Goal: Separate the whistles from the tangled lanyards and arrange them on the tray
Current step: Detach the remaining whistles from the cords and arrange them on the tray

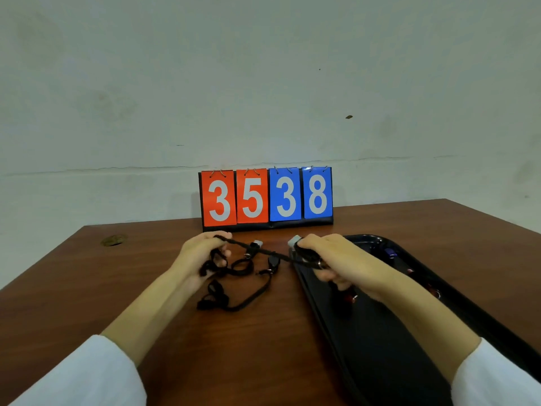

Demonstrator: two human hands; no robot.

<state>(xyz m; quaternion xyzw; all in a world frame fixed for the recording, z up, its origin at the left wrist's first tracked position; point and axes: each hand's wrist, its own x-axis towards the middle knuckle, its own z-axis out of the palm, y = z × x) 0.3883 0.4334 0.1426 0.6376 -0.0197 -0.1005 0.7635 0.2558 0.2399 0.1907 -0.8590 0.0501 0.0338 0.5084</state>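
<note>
Untangling is the step in hand. The left grip (202,250) is curled round a bunch of black lanyards (206,304), with loose loops trailing onto the counter (263,347) near it. A taut cord runs right, past a grey whistle (257,244) hanging between the hands. The right grip (330,253) pinches a second whistle (293,241) with its cord over the left rim of the tray (366,347). Next, I judge, that whistle must be worked free and laid among those on the tray.

The left sleeve (82,373) and the right sleeve (497,376) are plain white cloth, loose and smooth; each ends in a soft rounded cuff partway along the forearm. Beyond the cuffs the forearms are uncovered; the left grip (202,250) and the right grip (330,256) are bare.
</note>
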